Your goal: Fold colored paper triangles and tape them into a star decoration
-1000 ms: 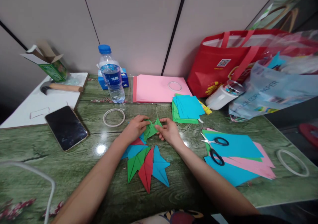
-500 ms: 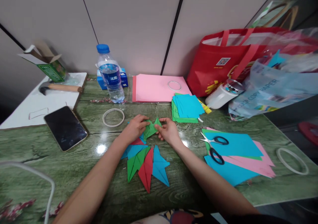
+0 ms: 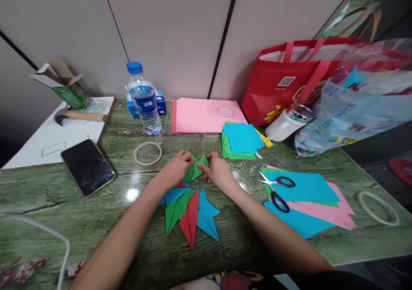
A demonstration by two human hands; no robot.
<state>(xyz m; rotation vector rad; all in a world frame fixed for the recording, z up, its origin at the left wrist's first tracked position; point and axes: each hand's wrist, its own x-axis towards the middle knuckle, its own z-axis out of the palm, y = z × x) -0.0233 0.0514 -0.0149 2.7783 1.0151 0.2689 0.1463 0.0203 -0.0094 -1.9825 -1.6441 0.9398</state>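
A folded green paper piece (image 3: 194, 170) with pointed tips lies between my two hands. My left hand (image 3: 179, 166) is closed on its left side, fingertips on the upper left point. On the other side my right hand (image 3: 218, 168) pinches the right point between thumb and fingers. Just below, a fan of folded paper pieces spreads on the table: a green one (image 3: 179, 210), a red one (image 3: 190, 221) and a blue one (image 3: 207, 215). More blue and red pieces sit partly hidden under my left hand and forearm.
Scissors (image 3: 276, 182) rest on coloured paper sheets (image 3: 309, 187) at right. Blue and green paper squares (image 3: 243, 137) are stacked behind my right hand. A tape roll (image 3: 147, 153), a water bottle (image 3: 144, 101) and a phone (image 3: 87, 167) stand or lie at left. A red bag (image 3: 273, 80) stands behind.
My hands stay on the green paper piece with only slight finger shifts. The left fingers sit a little higher on its upper left point. The whole view has shifted slightly.
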